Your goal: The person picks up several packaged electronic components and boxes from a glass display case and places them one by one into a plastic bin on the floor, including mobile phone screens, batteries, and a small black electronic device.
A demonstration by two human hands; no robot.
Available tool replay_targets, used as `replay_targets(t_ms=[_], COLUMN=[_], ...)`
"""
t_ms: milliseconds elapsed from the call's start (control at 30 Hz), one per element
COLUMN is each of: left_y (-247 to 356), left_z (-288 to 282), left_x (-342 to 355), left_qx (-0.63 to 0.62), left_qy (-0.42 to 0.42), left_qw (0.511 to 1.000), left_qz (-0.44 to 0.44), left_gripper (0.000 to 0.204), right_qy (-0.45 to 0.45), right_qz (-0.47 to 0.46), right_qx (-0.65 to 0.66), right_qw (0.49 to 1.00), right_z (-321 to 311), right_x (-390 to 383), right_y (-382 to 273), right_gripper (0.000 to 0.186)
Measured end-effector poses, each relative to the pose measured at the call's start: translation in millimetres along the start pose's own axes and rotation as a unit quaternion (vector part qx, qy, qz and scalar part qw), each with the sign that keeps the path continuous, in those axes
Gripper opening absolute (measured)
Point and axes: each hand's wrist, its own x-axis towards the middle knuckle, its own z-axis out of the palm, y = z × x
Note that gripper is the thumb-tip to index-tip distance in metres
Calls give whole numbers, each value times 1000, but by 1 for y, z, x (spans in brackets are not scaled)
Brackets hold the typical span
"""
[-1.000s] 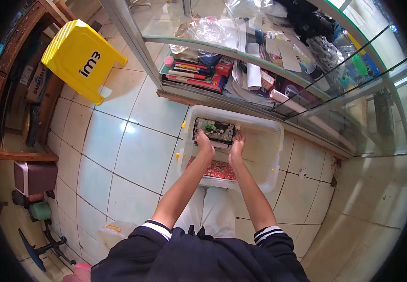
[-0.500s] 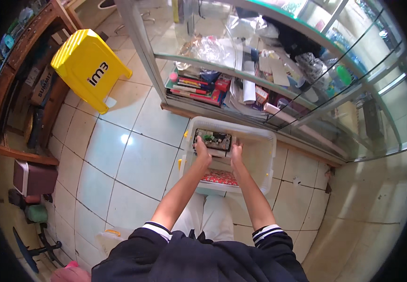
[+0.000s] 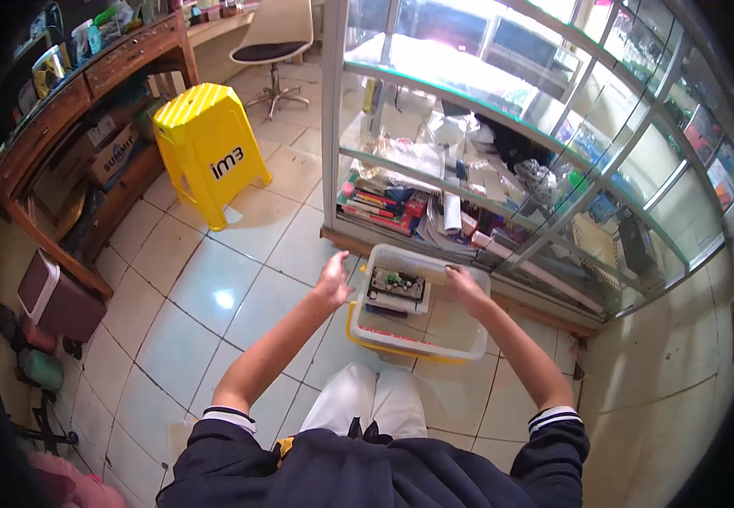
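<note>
The device (image 3: 398,285), a dark frame with green and metallic parts showing, lies in the left part of the bin (image 3: 460,333), on top of a white box (image 3: 419,306). A small dark item (image 3: 386,312) lies just below it, and a red strip (image 3: 397,336) shows along the bin's near side, above a yellow edge.

The left hand (image 3: 333,280) is empty, just left of the bin, with its fingers apart and thumb spread. The right hand (image 3: 467,288) is over the bin's right part, fingers pointing left and curled a little; whether it touches the rim I cannot tell, nor whether it grips anything.

The bin is on the tiled floor (image 3: 240,326), between the person's white trousers (image 3: 367,398) and a glass cabinet (image 3: 331,161) packed with papers, books and plastic. Farther off are a yellow stool (image 3: 206,140), a swivel chair (image 3: 275,30), a wooden worktop (image 3: 130,52) and a maroon box (image 3: 69,300).
</note>
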Motion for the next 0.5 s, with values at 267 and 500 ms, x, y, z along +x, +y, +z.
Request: replay_targets(t_ms=[267, 500], left_y=[97, 155], left_z=[56, 109], left_x=[6, 140], left_qx=[60, 230], left_qy=[-44, 67], left_qw=[900, 784], left_qz=[429, 572], left_gripper=[50, 43], right_qy=[37, -14], right_qz=[-386, -403], right_qx=[-93, 109], right_qw=[917, 909], right_z=[23, 70], right_x=[23, 160], right_y=[-159, -223], right_gripper=[35, 48])
